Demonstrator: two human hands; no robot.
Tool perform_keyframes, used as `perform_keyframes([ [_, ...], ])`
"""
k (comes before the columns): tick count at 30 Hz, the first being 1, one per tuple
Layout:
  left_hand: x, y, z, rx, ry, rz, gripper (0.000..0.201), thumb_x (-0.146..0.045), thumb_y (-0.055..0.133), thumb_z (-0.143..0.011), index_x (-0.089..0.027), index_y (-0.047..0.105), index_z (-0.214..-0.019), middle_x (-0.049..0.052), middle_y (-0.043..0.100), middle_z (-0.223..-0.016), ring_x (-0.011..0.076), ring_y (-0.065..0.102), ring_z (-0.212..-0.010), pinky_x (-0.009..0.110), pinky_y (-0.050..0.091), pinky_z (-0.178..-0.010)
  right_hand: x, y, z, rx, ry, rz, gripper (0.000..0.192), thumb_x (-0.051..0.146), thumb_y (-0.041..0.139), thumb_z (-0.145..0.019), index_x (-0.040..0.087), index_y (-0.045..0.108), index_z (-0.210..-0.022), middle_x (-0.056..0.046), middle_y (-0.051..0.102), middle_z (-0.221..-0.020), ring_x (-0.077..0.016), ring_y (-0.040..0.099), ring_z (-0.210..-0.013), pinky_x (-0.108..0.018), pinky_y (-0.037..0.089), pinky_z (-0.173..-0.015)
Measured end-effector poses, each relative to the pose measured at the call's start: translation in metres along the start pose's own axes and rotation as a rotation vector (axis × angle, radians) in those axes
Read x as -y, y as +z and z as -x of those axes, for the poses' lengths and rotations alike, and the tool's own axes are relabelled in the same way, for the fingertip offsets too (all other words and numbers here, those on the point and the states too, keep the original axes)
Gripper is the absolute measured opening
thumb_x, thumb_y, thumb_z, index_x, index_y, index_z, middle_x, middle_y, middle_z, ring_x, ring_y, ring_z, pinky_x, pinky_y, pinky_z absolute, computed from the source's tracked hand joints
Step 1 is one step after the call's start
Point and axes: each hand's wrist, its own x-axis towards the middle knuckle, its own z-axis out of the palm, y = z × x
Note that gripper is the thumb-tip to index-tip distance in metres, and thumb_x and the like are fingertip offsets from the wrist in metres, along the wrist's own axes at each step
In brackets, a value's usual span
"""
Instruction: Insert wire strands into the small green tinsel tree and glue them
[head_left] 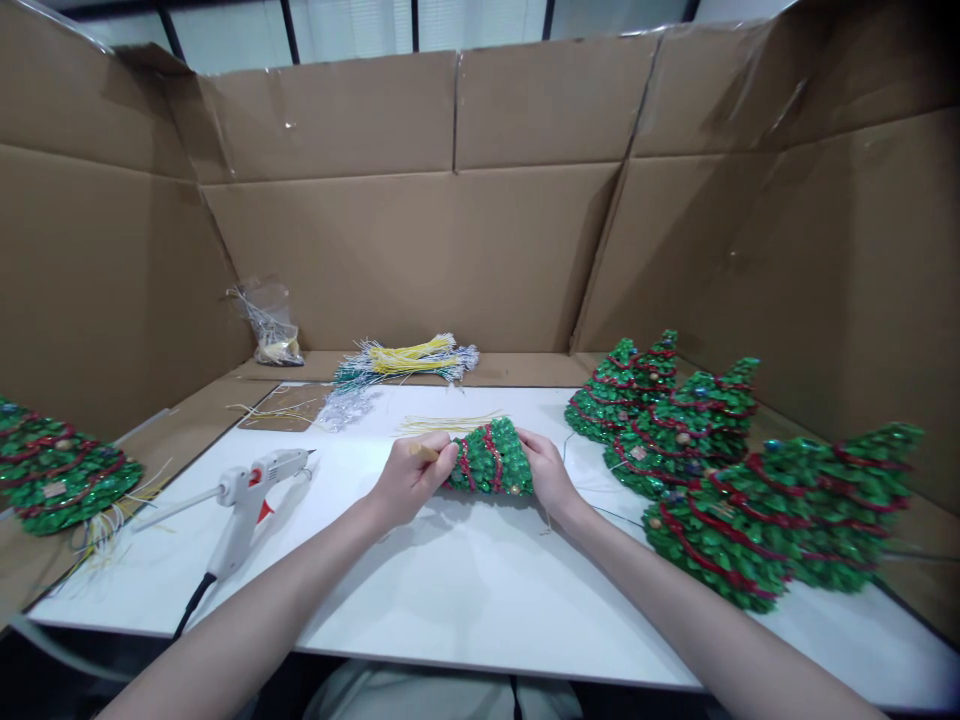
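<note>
A small green tinsel Christmas tree [491, 460], wound with red garland, is held tilted on its side just above the white table. My left hand [412, 478] is closed around its left end. A short tan piece [424, 454] shows at the left thumb; I cannot make out what it is. My right hand [551, 475] grips the tree's right end, its fingers partly hidden behind the foliage. Behind the tree lie several thin yellow wires [450, 422]. A white glue gun [251, 500] rests on the table to the left of my hands.
Several decorated trees [690, 430] stand on the right, and another tree [64, 470] at the far left beside loose wires [112, 525]. At the back are wire bundles [409, 358] and a clear plastic bag [274, 325]. Cardboard walls [405, 250] enclose the white table [450, 610].
</note>
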Motion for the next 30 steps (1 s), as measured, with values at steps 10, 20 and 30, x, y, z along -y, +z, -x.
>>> perform_keyframes([
  [10, 0.001, 0.005, -0.009, -0.028, -0.011, 0.039, 0.041, -0.036, 0.032, -0.092, -0.017, 0.036, -0.056, -0.003, 0.030, -0.054, 0.0095, 0.033, -0.051, 0.025, 0.027, -0.054, 0.000, 0.001, 0.000, -0.020, -0.035, -0.005, 0.024, 0.040, 0.051, -0.077, 0.017, 0.058, -0.071, -0.001, 0.059, -0.070, -0.0183, 0.051, -0.071, -0.028, 0.040, -0.068],
  [20, -0.003, 0.006, -0.016, -0.025, 0.048, 0.014, 0.040, -0.034, 0.031, -0.092, -0.018, 0.027, -0.056, -0.003, 0.029, -0.054, 0.0095, 0.030, -0.051, 0.025, 0.026, -0.055, -0.001, 0.001, -0.001, -0.029, -0.053, -0.006, 0.027, 0.042, 0.052, -0.077, 0.018, 0.057, -0.068, -0.001, 0.061, -0.071, -0.0194, 0.053, -0.073, -0.028, 0.042, -0.070],
  [30, 0.013, 0.006, -0.010, -0.111, -0.149, 0.242, 0.044, -0.043, 0.036, -0.090, -0.015, 0.047, -0.058, -0.003, 0.044, -0.052, 0.0070, 0.039, -0.045, 0.021, 0.031, -0.047, -0.002, 0.001, -0.001, 0.002, -0.012, -0.043, 0.026, 0.042, 0.053, -0.075, 0.018, 0.061, -0.073, -0.003, 0.064, -0.076, -0.0206, 0.056, -0.076, -0.032, 0.044, -0.075],
])
